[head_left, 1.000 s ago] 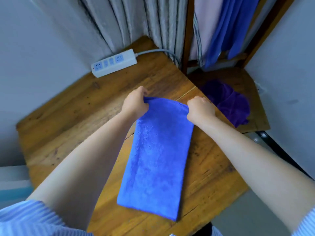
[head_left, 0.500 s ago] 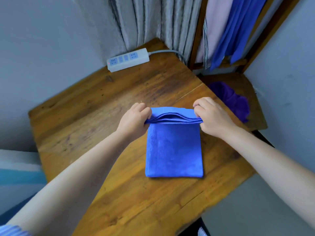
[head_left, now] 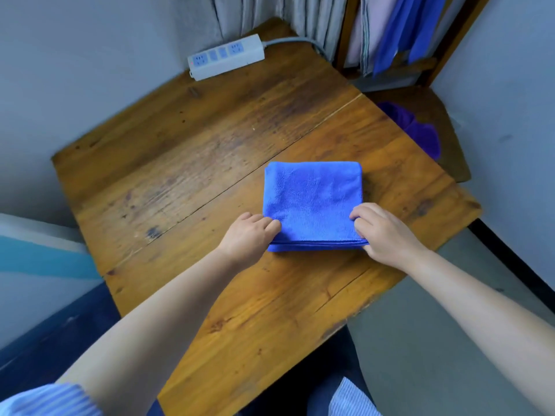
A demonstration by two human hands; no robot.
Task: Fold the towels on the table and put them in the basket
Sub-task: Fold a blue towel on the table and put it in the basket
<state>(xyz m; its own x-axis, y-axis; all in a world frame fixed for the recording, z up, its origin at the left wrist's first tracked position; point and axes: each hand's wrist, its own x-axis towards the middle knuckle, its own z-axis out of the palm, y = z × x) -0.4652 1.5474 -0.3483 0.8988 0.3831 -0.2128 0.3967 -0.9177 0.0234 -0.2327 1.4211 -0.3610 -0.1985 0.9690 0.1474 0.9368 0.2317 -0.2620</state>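
The wooden surface (head_left: 210,163) fills most of the view, pushed into a corner so its far edge meets the wall. A blue towel (head_left: 312,199) lies flat on it, folded into a neat square near the front right. The power strip (head_left: 226,57) sits at the far edge, well apart. The left hand (head_left: 247,237) and right hand (head_left: 380,232) each pinch a near corner of the towel, probably to line up the stacked layers. No basket shows.

Our hands (head_left: 315,235) cover the blue towel's (head_left: 312,199) near corners; beyond our right hand (head_left: 381,232), the counter (head_left: 210,151) half-hides a purple cloth (head_left: 420,133).
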